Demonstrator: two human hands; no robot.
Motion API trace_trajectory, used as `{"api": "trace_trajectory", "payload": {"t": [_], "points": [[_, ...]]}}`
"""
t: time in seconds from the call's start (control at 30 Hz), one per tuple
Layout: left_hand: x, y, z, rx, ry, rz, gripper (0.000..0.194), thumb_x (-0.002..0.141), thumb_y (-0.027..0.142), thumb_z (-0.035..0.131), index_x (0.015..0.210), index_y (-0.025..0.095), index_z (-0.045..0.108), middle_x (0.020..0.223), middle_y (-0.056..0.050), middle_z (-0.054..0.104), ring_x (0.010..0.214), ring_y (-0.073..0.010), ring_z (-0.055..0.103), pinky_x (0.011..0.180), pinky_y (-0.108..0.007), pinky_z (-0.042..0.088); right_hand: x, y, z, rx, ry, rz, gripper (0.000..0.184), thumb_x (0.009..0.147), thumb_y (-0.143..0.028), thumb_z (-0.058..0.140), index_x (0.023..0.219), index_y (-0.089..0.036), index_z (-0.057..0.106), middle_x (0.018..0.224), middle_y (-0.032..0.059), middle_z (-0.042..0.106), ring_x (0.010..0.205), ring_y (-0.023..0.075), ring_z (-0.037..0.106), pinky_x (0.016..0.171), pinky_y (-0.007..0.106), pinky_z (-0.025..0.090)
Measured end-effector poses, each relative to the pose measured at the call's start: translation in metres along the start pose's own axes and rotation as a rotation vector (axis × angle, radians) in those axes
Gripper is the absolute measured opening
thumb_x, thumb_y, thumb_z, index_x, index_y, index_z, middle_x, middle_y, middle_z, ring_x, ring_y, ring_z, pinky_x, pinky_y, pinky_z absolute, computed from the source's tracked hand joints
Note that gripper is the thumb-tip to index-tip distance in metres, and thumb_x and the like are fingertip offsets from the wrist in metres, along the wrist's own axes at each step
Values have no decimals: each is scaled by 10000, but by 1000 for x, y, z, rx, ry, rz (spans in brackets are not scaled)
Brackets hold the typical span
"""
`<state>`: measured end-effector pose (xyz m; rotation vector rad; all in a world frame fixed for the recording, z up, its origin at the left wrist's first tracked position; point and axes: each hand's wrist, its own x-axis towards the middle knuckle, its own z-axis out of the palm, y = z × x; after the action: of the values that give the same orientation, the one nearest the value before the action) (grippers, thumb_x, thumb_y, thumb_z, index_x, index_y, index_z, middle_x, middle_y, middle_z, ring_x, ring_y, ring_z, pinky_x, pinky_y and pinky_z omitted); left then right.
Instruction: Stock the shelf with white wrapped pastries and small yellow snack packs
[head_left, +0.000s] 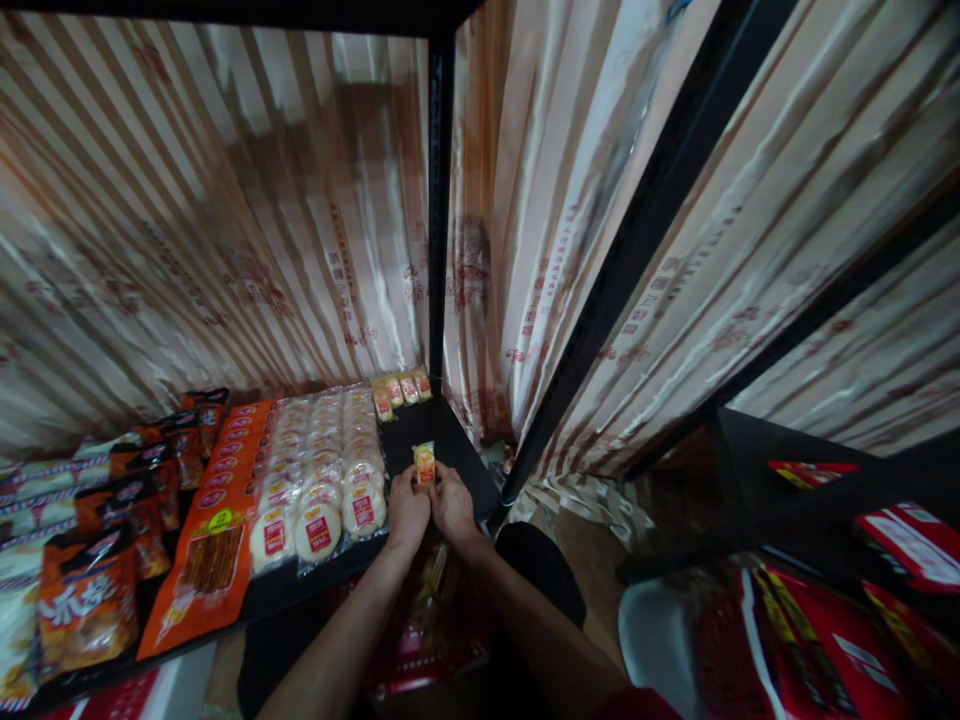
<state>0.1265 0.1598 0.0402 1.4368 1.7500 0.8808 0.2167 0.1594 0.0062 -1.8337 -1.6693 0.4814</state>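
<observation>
Between my left hand and my right hand is a small yellow snack packet with a red and orange label. Both hands are closed on its lower part, and it stands upright just above the black shelf. Similar small packets sit in a short row at the shelf's back corner. Left of my hands lie rows of clear-wrapped round white cakes with red labels. Under my forearms is a red bag with small yellowish packets inside, partly hidden.
Orange packs of brown sticks and orange-black snack bags fill the shelf's left part. Black metal posts frame the corner before a pleated curtain. At right are a pale bin and red packages.
</observation>
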Motion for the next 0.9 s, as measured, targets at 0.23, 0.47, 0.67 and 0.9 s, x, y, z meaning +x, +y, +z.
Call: {"api": "trace_trajectory", "payload": {"t": [0.23,0.47,0.67,0.9], "points": [[12,9,-1,55,-1,-40,382,762,128,447,1117,169,582,1061,-94,632,978,-170,575,888,-263,401,11,-10,-1,-40,-28,33,380,803,-177,462,1180,-136,491,955,93,559,734,157,563,655,241,435],[27,17,1,112,-3,-49,394,783,157,432,1155,130,557,1101,-131,605,1026,-187,554,912,-261,384,30,-12,7,-48,-5,41,313,838,-157,418,1135,-164,515,986,97,530,762,159,566,655,244,442],[42,20,4,126,12,-23,377,806,177,410,1140,100,567,1117,-153,608,1058,-215,544,940,-290,367,49,-10,19,-60,24,35,325,832,-146,406,1136,-168,517,986,99,534,797,169,560,689,257,459],[60,26,6,57,26,-74,388,788,154,425,1148,109,561,1203,-145,578,1122,-203,522,966,-273,359,76,-7,32,40,118,-6,426,781,-132,432,1206,-158,457,996,97,560,929,195,550,827,310,458]]}}
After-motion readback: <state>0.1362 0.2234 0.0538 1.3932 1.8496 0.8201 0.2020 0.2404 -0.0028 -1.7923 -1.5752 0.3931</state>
